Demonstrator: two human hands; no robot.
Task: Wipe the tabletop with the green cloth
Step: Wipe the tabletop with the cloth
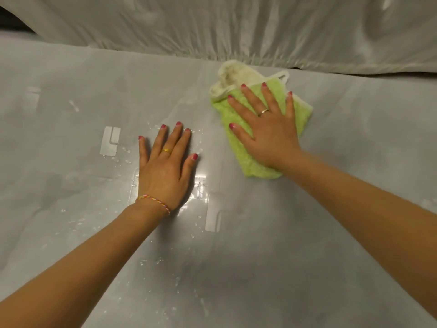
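The green cloth (238,147) lies folded on the grey tabletop (295,245), right of centre, with a soiled white underside turned up at its far end. My right hand (267,129) presses flat on top of the cloth, fingers spread. My left hand (165,166) rests flat on the bare tabletop to the left of the cloth, fingers apart, holding nothing. Water droplets (165,263) are scattered around and below my left hand.
A pale crumpled sheet (236,27) hangs along the far edge of the table. Clear plastic covers the tabletop, with tape patches (110,140) showing left of my left hand and a glare spot beside that wrist.
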